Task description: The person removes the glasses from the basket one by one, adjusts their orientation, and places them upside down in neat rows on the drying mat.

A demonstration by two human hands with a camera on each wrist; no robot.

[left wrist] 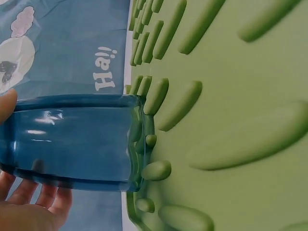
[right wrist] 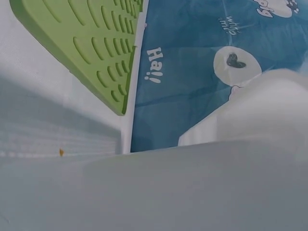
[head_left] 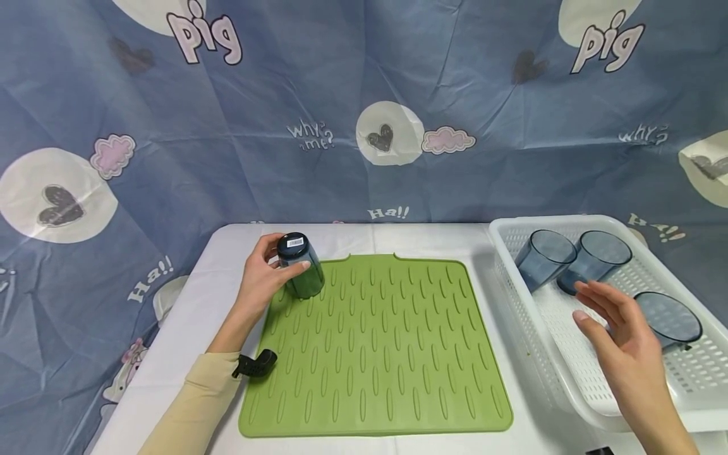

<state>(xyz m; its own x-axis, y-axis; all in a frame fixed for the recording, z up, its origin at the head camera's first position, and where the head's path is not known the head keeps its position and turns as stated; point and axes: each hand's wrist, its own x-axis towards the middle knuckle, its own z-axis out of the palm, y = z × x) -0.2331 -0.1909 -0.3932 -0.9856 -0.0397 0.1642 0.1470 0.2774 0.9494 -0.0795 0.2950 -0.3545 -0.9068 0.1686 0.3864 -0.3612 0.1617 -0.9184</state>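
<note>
My left hand (head_left: 258, 281) grips a blue-tinted glass (head_left: 308, 278) that stands upside down, a white barcode label on its upturned base. Thumb and fingers hold it from opposite sides. In the left wrist view the rim of this glass (left wrist: 82, 144) meets the ridges of the green drying mat (head_left: 375, 354), at the mat's far left corner. Over the white basket (head_left: 546, 354) hovers my right hand (head_left: 625, 344), fingers bent loosely and holding nothing. Nearest to it is a blue glass (head_left: 671, 313), partly hidden behind the hand.
Two more blue glasses, a left one (head_left: 540, 259) and a right one (head_left: 605, 249), lean mouth up at the basket's far end. A white cloth (head_left: 432, 240) covers the table. A printed blue curtain (head_left: 318, 170) hangs behind it.
</note>
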